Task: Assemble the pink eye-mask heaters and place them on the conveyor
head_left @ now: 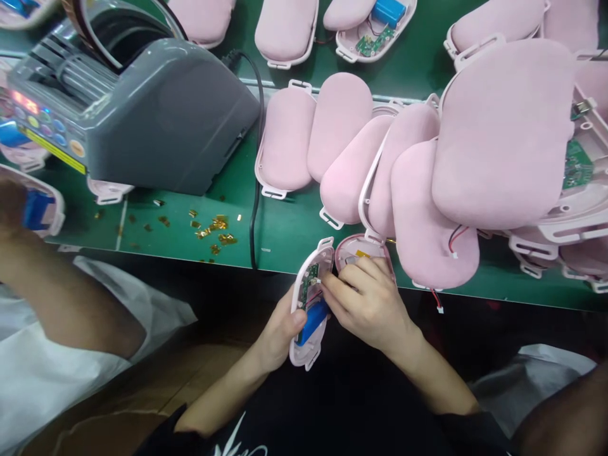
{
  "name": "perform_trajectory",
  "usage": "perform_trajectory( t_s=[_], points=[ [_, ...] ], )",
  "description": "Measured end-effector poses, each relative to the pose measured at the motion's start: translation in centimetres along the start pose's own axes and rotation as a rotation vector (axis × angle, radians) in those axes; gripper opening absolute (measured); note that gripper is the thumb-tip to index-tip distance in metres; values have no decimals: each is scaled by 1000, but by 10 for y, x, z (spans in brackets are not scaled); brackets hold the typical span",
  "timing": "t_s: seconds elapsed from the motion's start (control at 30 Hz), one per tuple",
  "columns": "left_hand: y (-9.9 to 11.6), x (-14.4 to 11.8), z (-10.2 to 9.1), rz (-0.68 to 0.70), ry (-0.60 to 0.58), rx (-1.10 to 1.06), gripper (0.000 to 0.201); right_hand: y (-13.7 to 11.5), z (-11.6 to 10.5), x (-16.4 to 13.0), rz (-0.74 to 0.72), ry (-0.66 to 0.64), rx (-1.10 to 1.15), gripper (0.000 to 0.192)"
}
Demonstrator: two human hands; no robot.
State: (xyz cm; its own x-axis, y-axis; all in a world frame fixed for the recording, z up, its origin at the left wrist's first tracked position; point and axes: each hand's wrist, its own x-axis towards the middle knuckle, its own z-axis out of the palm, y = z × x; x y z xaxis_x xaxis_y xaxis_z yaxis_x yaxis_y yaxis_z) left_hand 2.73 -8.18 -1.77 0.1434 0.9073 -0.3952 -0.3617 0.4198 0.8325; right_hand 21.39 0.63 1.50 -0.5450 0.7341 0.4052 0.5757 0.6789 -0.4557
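My left hand (280, 329) is closed round an open pink plastic housing (295, 297), held tilted on its edge off the table's front. Inside it are a green circuit board (311, 278) and a blue battery (313, 320). Against the board, the fingers of my right hand (368, 301) are pinched by a small white connector (318, 281); whether they grip it or its wires is hidden. Behind my right fingers lies a matching pink cover (342, 247) with a piece of gold tape (363, 253) inside.
Pink padded covers and housings (503, 133) are heaped at the right, some with loose wires. A grey tape dispenser (156, 120) stands left, its black cable (259, 158) crossing the green table (228, 209). Gold tape scraps (218, 223) lie nearby. A co-worker's arm (71, 285) is at left.
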Motion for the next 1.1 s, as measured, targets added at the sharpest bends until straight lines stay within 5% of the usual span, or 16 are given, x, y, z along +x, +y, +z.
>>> perform_trajectory(
  t_s=[0.4,0.63,0.83,1.1],
  points=[
    [25,3,4,-55,-18,318,79,8,-8,2,-50,-80,63,17],
    [28,6,-3,-95,-34,360,79,15,-4,5,-17,-17,113,12],
    [14,3,-2,-106,27,77,64,17,1,6,-25,56,92,13],
    [5,6,-1,-114,1,-60,67,22,-29,-26,-2,-60,166,26]
  ],
)
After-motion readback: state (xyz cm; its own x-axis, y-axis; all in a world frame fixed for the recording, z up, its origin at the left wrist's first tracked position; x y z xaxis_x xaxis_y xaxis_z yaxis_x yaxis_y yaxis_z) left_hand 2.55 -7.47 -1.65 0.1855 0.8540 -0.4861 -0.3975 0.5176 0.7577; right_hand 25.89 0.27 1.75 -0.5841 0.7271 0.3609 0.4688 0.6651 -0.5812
